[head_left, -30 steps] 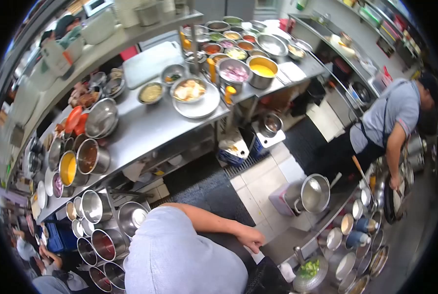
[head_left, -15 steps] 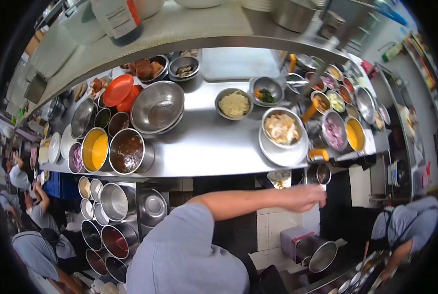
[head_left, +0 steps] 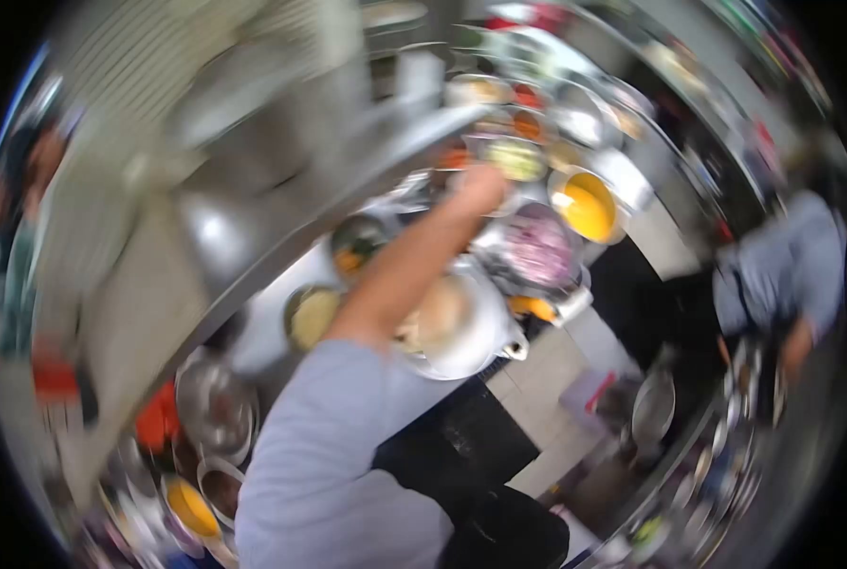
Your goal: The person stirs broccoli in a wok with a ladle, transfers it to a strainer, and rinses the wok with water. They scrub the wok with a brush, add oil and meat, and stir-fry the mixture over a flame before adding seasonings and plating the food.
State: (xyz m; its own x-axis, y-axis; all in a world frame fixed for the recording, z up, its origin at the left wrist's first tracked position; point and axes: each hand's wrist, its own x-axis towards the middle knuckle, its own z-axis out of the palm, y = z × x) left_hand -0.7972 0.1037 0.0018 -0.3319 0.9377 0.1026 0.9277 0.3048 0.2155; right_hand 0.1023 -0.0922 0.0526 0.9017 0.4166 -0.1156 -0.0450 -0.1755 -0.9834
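Several bowls [head_left: 514, 159] on your metal counter [head_left: 264, 324], shelf [head_left: 139, 284] above, tiled floor [head_left: 528, 360] beside, your left hand [head_left: 485, 190] near bowls, grip too blurred to tell, right hand unseen.

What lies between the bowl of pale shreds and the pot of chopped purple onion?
Between the shreds bowl and the onion pot, the head view shows the forearm and the white plate, both blurred.

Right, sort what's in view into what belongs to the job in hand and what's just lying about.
Likely in the job (blurred, so only by nearness):
left hand, reaching in among the bowls
bowl of pale green pieces
bowl of purple pieces

Probably just lying about:
pot of yellow liquid
white plate
large metal bowl
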